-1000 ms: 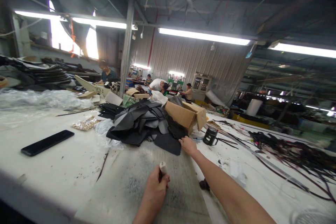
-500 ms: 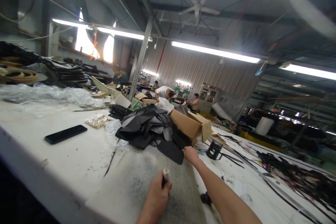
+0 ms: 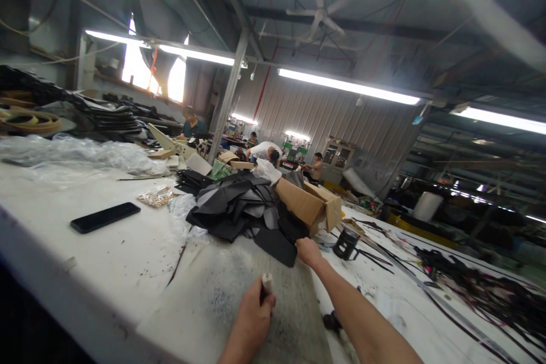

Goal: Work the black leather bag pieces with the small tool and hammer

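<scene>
My left hand point(image 3: 251, 313) is closed around a whitish cylindrical handle point(image 3: 267, 282), held upright above a worn, speckled board point(image 3: 239, 278); the handle's lower part is hidden in the fist. Farther forward, my right hand point(image 3: 309, 251) has its fingers closed at the right edge of a flat black leather-like piece point(image 3: 275, 246). That piece lies at the front of a heaped pile of black and grey sheets point(image 3: 239, 199). Just beyond my right hand stands an open cardboard box point(image 3: 298, 202).
A black mug point(image 3: 346, 243) stands right of my right hand, with dark straps point(image 3: 478, 278) beyond. Leftward lie a phone point(image 3: 106, 217), a bag of small gold-coloured parts point(image 3: 157, 197) and clear plastic film point(image 3: 77, 153). A dark object point(image 3: 330, 321) sits beside my right forearm. Several people work farther back.
Both hands keep nearly the same pose and place. The view has shifted very slightly. In the background, the person in white has bent lower.
</scene>
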A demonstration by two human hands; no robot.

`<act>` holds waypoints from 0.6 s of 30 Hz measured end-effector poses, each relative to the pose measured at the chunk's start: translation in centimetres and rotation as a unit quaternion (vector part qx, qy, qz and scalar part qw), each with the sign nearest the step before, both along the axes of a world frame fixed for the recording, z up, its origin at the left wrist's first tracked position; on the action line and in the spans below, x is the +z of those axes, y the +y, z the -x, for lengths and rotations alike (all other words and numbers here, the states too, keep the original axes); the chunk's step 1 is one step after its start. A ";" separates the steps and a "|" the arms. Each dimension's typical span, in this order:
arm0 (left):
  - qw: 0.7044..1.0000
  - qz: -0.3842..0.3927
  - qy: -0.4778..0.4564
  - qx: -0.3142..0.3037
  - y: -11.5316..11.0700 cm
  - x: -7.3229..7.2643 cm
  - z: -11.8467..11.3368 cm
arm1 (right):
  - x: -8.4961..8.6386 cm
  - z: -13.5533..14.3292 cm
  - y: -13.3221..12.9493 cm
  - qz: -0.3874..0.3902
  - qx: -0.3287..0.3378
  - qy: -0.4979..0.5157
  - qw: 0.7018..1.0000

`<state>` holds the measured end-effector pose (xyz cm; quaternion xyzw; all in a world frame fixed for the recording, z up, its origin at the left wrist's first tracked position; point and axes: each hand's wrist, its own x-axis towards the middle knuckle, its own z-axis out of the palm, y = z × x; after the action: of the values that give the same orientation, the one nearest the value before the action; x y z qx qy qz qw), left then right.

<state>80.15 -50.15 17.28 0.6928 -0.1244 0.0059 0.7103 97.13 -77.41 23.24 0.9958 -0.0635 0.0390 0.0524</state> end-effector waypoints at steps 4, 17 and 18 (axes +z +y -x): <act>1.000 -0.002 -0.003 0.002 0.0 0.0 -0.1 | 0.5 0.2 0.1 -0.029 -0.009 -0.031 0.999; 1.000 -0.005 -0.012 0.002 -0.1 -0.4 -0.3 | 15.1 3.4 -4.5 -0.240 -0.037 -0.509 0.826; 1.000 -0.009 -0.016 0.004 -0.2 -0.5 -0.3 | 15.8 4.2 -4.5 -0.253 -0.022 -0.522 0.814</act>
<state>80.49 -50.30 16.80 0.6998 -0.1326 0.0185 0.7016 92.97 -81.95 39.03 0.8025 -0.1107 0.5344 -0.2412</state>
